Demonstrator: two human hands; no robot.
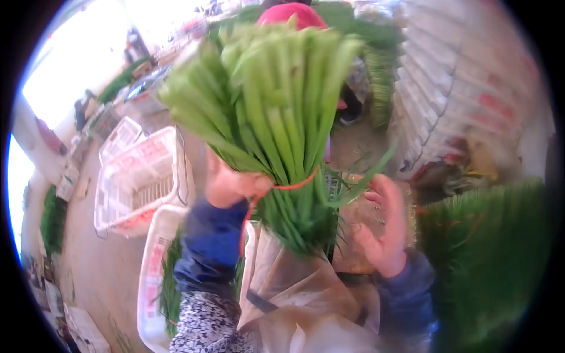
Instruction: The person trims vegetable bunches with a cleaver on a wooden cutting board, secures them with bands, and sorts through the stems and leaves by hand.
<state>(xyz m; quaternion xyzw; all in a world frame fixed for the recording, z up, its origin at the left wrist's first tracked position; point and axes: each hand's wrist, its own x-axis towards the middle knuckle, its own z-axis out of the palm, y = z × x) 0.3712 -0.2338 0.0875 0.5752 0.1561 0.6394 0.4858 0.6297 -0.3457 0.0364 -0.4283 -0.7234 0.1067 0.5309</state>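
**Green bunch up in the left fist, right hand spread alongside!**

And here's the left hand [231, 183], clamped around the bunch of green stalks [288, 117], thumb right at the red tie [301, 181]! The bunch is up in front of the body, pale cut ends fanning wide at the top, darker green narrowing below the band, and a loose end of that tie dangles beneath the fist. Over to the right hand [385, 232]: fingers and thumb well apart, just beside the bunch, near a stray leaf [379, 170] jutting out; it's blurry there, so whether they touch I can't tell.

Below, a tan apron [312, 288] spreads across the lap. Just left, a white crate [154, 247] with greens inside; beyond it, another white basket [106, 197] on the floor [88, 259]. On the right, a great heap of greens [488, 241], and behind that a tall stack of whitish packs [465, 76]. Past the bunch, partly hidden, there's a person in red headwear [291, 13]!
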